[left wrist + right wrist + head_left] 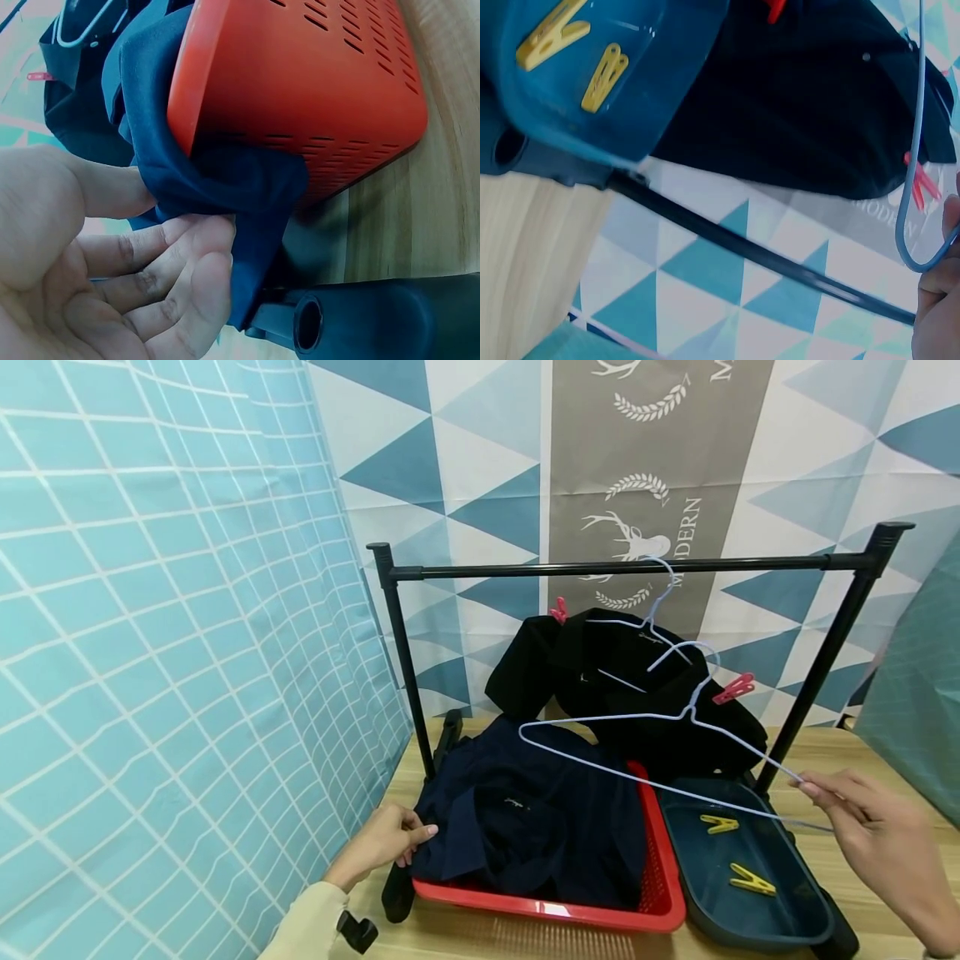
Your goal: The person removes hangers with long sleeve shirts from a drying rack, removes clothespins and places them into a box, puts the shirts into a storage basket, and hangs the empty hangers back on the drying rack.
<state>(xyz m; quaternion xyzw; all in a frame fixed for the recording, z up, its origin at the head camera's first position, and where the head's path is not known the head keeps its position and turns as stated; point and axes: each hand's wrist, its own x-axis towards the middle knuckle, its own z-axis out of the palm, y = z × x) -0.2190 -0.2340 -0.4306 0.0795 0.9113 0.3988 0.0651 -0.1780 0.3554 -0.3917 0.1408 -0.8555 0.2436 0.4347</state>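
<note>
A navy collared shirt [517,852] lies bunched in the red basket [540,907], its left part spilling over the rim. My left hand [381,845] pinches this edge between thumb and fingers; the left wrist view shows the cloth [202,176] folded there. In my right hand [873,831] is the right end of a pale blue wire hanger [692,708], pinched by thumb and fingers. The hanger, with no garment on it, is held above the basket and bin. Behind it a black shirt [525,668] hangs on a similar hanger [660,602] from the rack.
The black rack bar [480,571] spans the back. Red clothespins [733,688] grip the black shirt. Right of the basket, a dark blue bin [720,856] holds two yellow clothespins [752,880]. A tiled-pattern curtain [187,610] stands at the left.
</note>
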